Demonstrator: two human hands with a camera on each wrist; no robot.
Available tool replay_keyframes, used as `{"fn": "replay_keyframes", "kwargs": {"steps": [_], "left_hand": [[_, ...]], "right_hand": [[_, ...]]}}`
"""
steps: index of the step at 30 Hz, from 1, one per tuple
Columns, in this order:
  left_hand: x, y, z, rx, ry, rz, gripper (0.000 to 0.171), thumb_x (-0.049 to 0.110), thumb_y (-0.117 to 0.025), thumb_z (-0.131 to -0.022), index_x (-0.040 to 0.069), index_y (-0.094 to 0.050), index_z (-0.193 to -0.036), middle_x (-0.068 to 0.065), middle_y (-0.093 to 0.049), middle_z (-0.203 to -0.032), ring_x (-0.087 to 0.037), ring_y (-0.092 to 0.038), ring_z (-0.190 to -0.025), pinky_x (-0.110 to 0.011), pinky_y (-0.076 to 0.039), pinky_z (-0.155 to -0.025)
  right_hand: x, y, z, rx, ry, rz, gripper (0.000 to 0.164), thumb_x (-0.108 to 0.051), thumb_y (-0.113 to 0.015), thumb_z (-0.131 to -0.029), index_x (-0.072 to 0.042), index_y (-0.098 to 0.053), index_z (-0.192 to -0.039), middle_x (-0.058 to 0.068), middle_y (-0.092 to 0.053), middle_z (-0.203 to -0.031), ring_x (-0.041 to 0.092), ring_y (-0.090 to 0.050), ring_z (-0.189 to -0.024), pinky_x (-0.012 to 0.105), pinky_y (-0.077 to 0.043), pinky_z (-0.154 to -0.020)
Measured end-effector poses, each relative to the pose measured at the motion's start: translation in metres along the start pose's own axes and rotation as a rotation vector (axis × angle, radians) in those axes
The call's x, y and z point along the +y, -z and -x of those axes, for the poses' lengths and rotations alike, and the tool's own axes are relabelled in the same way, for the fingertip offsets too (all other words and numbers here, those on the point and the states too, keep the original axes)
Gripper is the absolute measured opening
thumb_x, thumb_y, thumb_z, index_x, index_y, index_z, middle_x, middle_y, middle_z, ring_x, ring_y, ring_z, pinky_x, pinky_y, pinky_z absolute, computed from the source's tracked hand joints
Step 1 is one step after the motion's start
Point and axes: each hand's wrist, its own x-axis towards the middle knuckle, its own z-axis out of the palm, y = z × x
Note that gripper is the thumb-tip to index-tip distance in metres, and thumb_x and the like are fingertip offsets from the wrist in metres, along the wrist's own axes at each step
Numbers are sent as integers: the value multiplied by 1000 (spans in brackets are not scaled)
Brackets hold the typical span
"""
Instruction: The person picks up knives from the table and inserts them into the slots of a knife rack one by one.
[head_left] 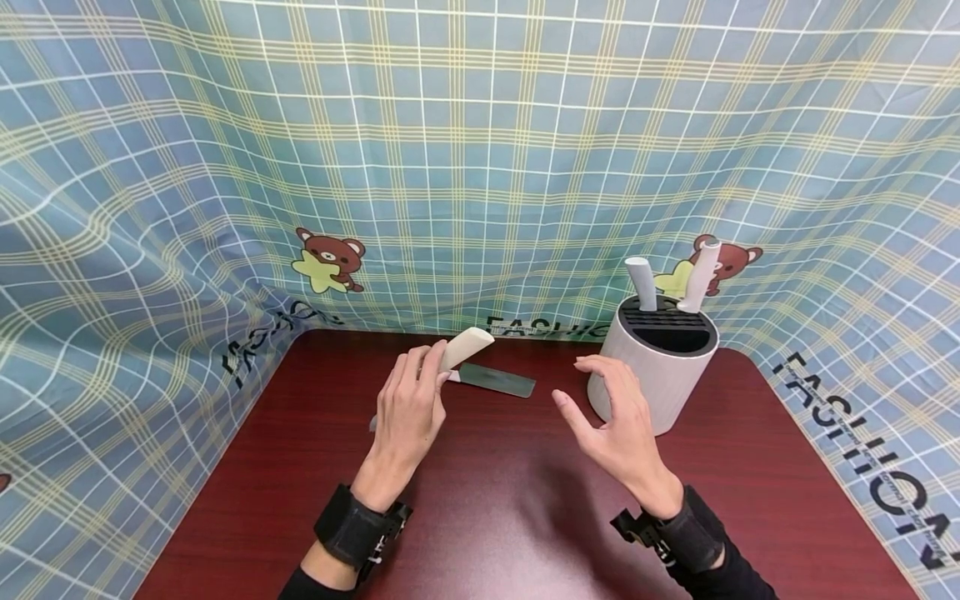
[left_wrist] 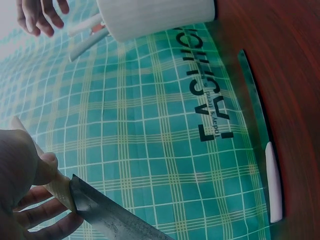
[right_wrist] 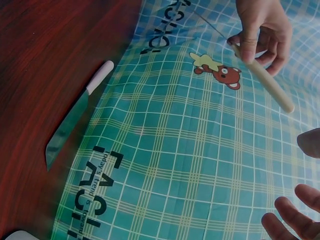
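My left hand point(head_left: 408, 404) grips a knife by its cream handle point(head_left: 467, 347), thumb on one side and fingers on the other. The dark metal blade point(left_wrist: 112, 215) of this knife shows in the left wrist view; in the head view the hand mostly hides it. Behind the left hand, a second knife point(head_left: 497, 380) with a white handle lies on the table. My right hand point(head_left: 618, 417) is held in the air with fingers spread and nothing in them. It is just in front of a white knife block point(head_left: 675, 383), and I cannot tell whether they touch.
Two white-handled utensils, one with a short handle point(head_left: 641, 283) and one longer point(head_left: 701, 279), stand in the block's black slotted top. A plaid curtain point(head_left: 465, 183) with bear prints rises behind and beside the dark red table point(head_left: 480, 500).
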Motion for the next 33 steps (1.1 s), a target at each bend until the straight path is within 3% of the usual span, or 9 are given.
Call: {"fn": "replay_keyframes", "kwargs": {"steps": [15,22,28,33], "left_hand": [[11,6,0,33,-3,29,41,7,-70,-94,3,-61,-133,-17,-66,-112,-29,-63,-97,-41,-60,-81],[19,9,2,60,-21,49,39,7,-70,-93,3,-62,-131,-17,-66,-111,-30,-64,-96,-49,-58,-96],[28,13,0,95,-55,62,40,7,-71,-92,1,-63,-131,-17,-66,-111,-28,-64,-95,-40,-60,-80],[34,16,0,119,-76,76,41,7,-71,-92,1,-63,-131,-16,-67,-111,-28,-64,-95,-40,-59,-79]], "right_hand": [[-3,-1,-5,-2,6,-3,47,-14,-81,-78,-4,-66,-121,10,-67,-121,28,-59,-115,29,-38,-105],[-4,-1,-4,-6,4,-8,47,-13,-81,-78,-5,-66,-123,10,-67,-122,28,-58,-116,28,-38,-106],[-6,-1,-5,-1,6,-13,47,-13,-81,-79,-6,-66,-123,10,-67,-123,28,-58,-116,27,-37,-107],[-8,-2,-6,6,16,-24,46,-15,-80,-80,-4,-66,-122,13,-67,-121,29,-59,-115,25,-38,-107]]}}
